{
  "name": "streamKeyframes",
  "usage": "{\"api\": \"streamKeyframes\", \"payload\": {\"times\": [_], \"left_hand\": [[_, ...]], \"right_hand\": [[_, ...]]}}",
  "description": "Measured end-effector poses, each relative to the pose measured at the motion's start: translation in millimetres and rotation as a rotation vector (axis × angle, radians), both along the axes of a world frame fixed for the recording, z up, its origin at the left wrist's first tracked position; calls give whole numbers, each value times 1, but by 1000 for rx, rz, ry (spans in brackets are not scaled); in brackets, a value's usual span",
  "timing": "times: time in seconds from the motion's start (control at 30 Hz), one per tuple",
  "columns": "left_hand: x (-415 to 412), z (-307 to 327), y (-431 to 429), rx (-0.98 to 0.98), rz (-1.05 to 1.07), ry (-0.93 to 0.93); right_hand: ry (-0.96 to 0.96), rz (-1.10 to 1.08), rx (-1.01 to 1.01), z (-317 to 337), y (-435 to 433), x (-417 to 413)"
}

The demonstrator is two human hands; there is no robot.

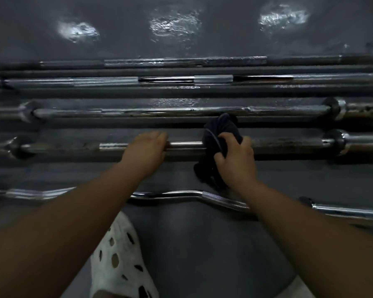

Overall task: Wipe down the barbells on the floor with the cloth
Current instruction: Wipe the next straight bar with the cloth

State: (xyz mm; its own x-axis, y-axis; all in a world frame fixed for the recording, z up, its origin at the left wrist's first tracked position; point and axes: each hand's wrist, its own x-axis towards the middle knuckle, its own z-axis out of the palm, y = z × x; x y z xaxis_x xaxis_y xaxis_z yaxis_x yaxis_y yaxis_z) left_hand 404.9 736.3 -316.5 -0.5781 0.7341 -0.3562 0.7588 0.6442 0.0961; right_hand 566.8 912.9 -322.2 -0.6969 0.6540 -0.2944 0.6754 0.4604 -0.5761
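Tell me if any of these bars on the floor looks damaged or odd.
The middle bar has chipped, patchy plating along its shaft, and its right sleeve looks pitted with dark spots. The bar being wiped is dull and grimy right of the cloth. No bar lies askew.
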Motion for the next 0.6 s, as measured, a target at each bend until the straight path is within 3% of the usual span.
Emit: {"api": "streamKeyframes", "payload": {"times": [0.23,0.6], "left_hand": [[25,42,-7,65,113,-2],[-1,35,7,-97,66,-59]], "right_hand": [[167,-191,-128,47,11,9],[127,-305,-140,42,20,17]]}}
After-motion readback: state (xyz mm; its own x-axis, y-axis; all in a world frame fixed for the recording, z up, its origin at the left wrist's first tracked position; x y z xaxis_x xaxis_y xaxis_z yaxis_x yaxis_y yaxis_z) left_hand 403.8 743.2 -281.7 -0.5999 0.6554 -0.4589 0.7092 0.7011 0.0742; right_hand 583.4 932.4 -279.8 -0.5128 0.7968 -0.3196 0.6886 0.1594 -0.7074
